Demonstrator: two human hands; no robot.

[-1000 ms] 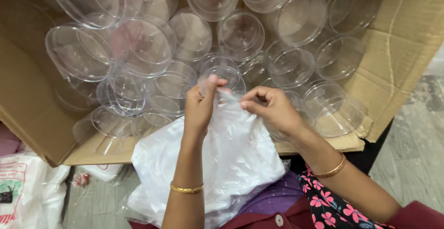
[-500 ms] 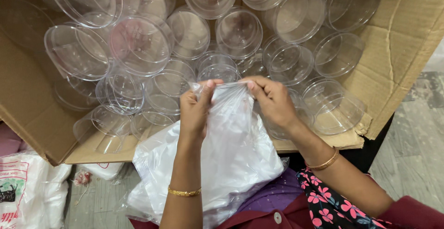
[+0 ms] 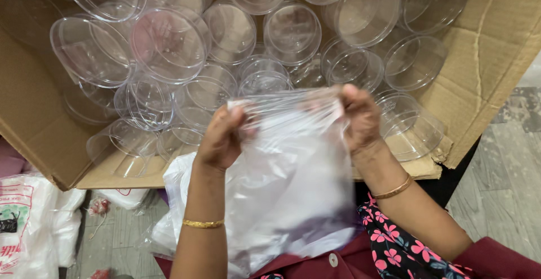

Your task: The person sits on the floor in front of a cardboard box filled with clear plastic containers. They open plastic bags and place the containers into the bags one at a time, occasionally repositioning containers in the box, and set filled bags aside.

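Observation:
A clear plastic bag (image 3: pixel 293 183) hangs in front of me, its top edge stretched wide. My left hand (image 3: pixel 221 141) pinches the bag's left corner. My right hand (image 3: pixel 358 118) grips its right corner. Both hands are held up over the near edge of a large cardboard box (image 3: pixel 496 48). The box lies on its side and holds several clear round plastic containers (image 3: pixel 169 42). More clear plastic bags (image 3: pixel 174 217) lie piled on my lap beneath the held one.
A white printed plastic bag (image 3: pixel 28 228) lies on the floor at the lower left. Grey tiled floor (image 3: pixel 507 183) shows to the right of the box. A gold bangle sits on each of my wrists.
My hands were close together at the bag's mouth. They have moved apart and pulled the top of the bag wide.

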